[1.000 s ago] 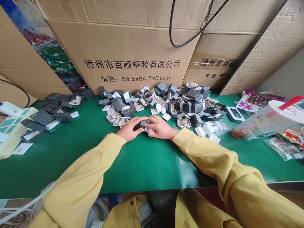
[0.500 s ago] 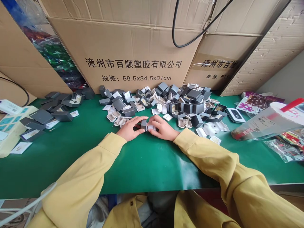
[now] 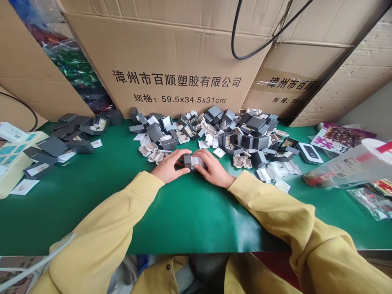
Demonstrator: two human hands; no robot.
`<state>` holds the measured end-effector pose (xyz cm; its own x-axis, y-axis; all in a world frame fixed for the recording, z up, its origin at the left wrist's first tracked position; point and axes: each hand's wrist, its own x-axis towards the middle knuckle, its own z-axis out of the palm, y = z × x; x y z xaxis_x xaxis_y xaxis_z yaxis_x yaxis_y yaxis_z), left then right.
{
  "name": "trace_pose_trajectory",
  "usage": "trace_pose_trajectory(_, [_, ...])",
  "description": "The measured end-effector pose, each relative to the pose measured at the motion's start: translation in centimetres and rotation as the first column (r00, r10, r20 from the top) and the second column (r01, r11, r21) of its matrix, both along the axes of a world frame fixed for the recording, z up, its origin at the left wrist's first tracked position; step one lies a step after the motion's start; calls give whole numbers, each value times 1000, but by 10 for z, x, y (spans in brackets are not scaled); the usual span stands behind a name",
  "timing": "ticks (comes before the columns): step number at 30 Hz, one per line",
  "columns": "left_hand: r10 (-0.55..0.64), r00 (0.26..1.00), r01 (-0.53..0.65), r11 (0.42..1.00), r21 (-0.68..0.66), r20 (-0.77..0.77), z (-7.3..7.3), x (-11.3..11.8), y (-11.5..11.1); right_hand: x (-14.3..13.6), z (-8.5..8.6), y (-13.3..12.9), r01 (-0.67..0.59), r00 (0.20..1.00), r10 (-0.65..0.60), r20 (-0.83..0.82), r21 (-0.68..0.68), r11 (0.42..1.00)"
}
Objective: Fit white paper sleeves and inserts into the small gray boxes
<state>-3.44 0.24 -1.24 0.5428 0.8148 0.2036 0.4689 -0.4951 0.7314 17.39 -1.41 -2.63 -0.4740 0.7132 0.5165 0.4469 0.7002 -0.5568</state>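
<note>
My left hand (image 3: 172,166) is closed around the left end of a small dark grey box (image 3: 187,161), on the green table (image 3: 196,212). From the right, my right hand (image 3: 213,168) grips a pale, whitish insert (image 3: 196,161) at the side of that box. Box and insert touch, and the fingers partly cover both. Just behind my hands lies a wide pile of small dark grey boxes (image 3: 255,123), mixed with white and beige folded inserts (image 3: 157,156).
More grey boxes (image 3: 52,146) lie at the left beside a cream block with blue labels (image 3: 14,157). On the right are a white device (image 3: 310,153), a plastic cup (image 3: 346,165) and snack packets (image 3: 343,136). Cardboard (image 3: 171,49) stands behind.
The view has shifted slightly. Between my hands, more of the pale insert shows beside the grey box, and my right fingers have moved a little to the right.
</note>
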Motion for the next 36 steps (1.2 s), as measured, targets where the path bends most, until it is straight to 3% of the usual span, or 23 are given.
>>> trace_pose_trajectory(5, [-3, 1000, 4, 1000, 31, -11, -1, -1, 0, 5, -1, 2, -8, 1000, 8, -2, -10, 1000])
trace_pose_trajectory(9, [1, 999, 1, 999, 50, -35, -1, -3, 0, 19, 1, 2, 43, 997, -50, 54, 118, 992])
trace_pose_trajectory(15, [4, 999, -2, 997, 73, -34, 1, -3, -1, 28, 0, 4, -113, 955, 28, 297, 272, 956])
trace_pose_trajectory(24, [13, 1000, -11, 997, 72, -21, 3, -2, -4, 18, -3, 5, -122, 923, 5, 385, 280, 952])
trace_pose_trajectory(31, [145, 987, -138, 985, 99, -68, -2, 9, -7, 17, -3, 8, -99, 959, 32, 282, 227, 969])
trace_pose_trajectory(36, [139, 982, -126, 987, 98, -131, -1, 11, -9, 18, -2, 7, -65, 993, 50, 105, 139, 988])
